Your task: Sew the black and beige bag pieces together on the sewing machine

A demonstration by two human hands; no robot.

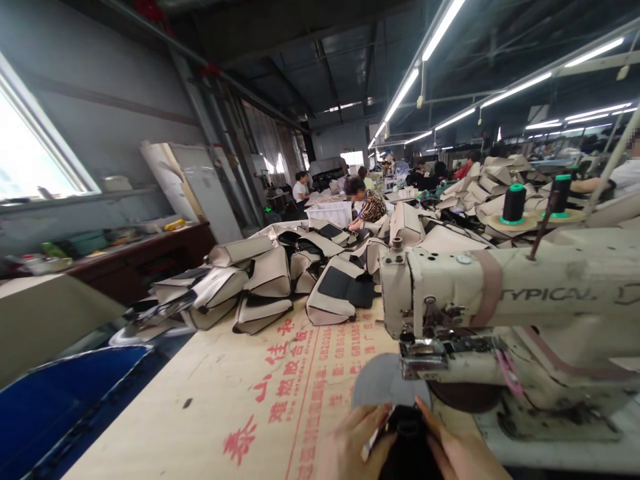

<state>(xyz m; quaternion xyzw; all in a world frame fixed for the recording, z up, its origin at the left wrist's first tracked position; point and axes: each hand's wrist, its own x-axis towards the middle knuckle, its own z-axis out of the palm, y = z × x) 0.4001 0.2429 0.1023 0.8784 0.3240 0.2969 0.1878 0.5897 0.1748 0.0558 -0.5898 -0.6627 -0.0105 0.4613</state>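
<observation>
Low in the head view, my left hand (pixel 357 440) and my right hand (pixel 455 443) grip a black fabric piece (pixel 410 450) from either side. Its upper edge is bunched between my fingers, and its lower part runs out of the picture. A small light edge shows beside the left fingers; I cannot make out what it is. Just beyond my fingertips are a grey rounded plate (pixel 377 383) and the needle end of a cream sewing machine (pixel 440 293). Whether the fabric touches the needle area is hidden.
Beige bags with black trim (pixel 265 273) are heaped across the far side of the plywood table (pixel 200 400). At left stands a blue-lined bin (pixel 90 407). Black thread cones (pixel 513 204) rise behind the machine. A co-worker (pixel 370 203) bends beyond the heap.
</observation>
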